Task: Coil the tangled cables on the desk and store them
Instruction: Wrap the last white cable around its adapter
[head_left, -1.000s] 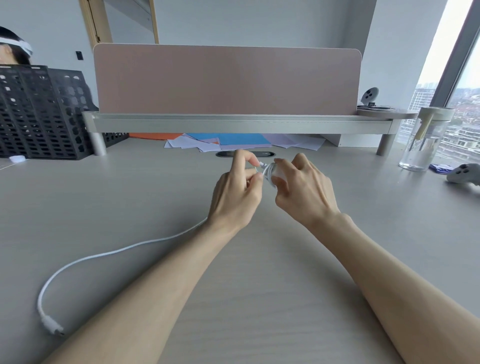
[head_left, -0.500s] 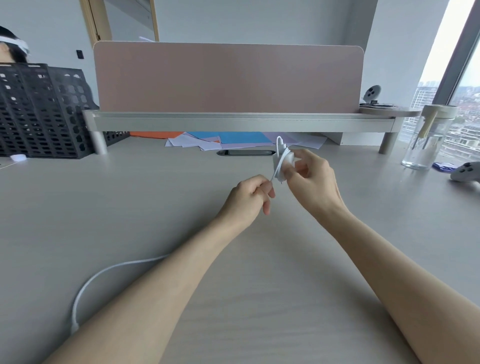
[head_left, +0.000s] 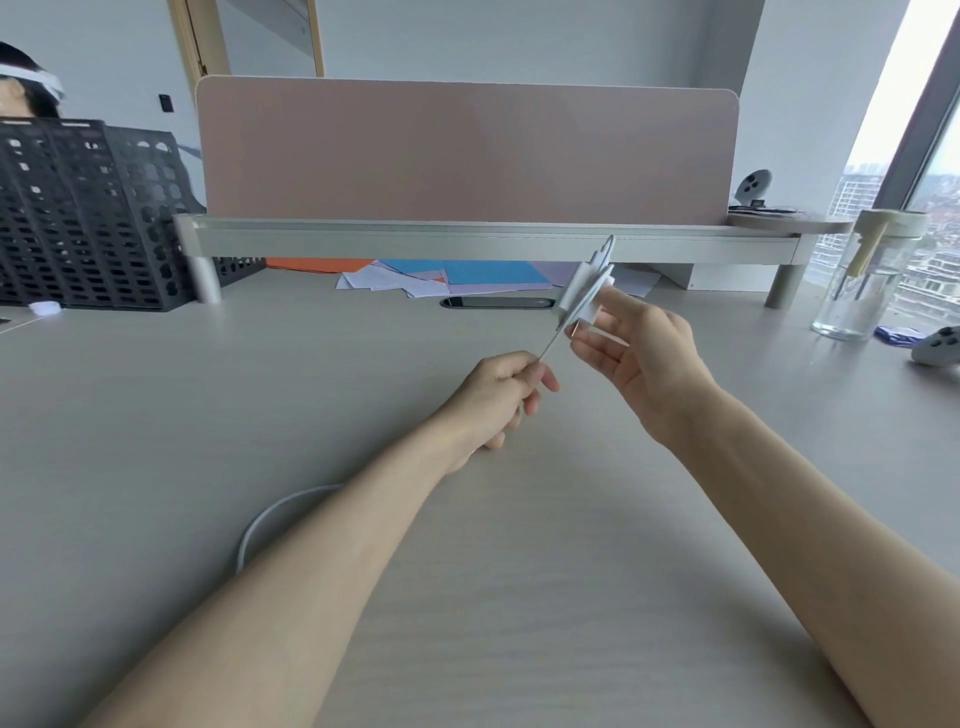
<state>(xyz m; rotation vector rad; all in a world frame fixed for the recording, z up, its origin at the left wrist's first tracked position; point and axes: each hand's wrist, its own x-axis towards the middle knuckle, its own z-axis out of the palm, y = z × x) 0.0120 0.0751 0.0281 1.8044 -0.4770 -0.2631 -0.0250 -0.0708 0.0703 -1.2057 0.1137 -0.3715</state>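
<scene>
A white cable is partly wound into a small coil (head_left: 586, 288) that my right hand (head_left: 641, 358) holds up above the desk, fingers curled around it. A taut stretch of cable runs from the coil down to my left hand (head_left: 498, 395), which pinches it between thumb and fingers. The loose tail of the cable (head_left: 270, 519) curves on the desk beside my left forearm, which hides its far end.
A grey monitor shelf (head_left: 467, 241) with a pink divider spans the back. Coloured papers (head_left: 457, 275) and a dark phone (head_left: 496, 302) lie under it. A black mesh organiser (head_left: 88, 218) stands left; a glass jar (head_left: 862, 280) and a game controller (head_left: 937, 345) sit right.
My right hand has lifted the coil higher and to the right. My left hand slid down the cable, and the loose tail on the desk was drawn in closer to my forearm.
</scene>
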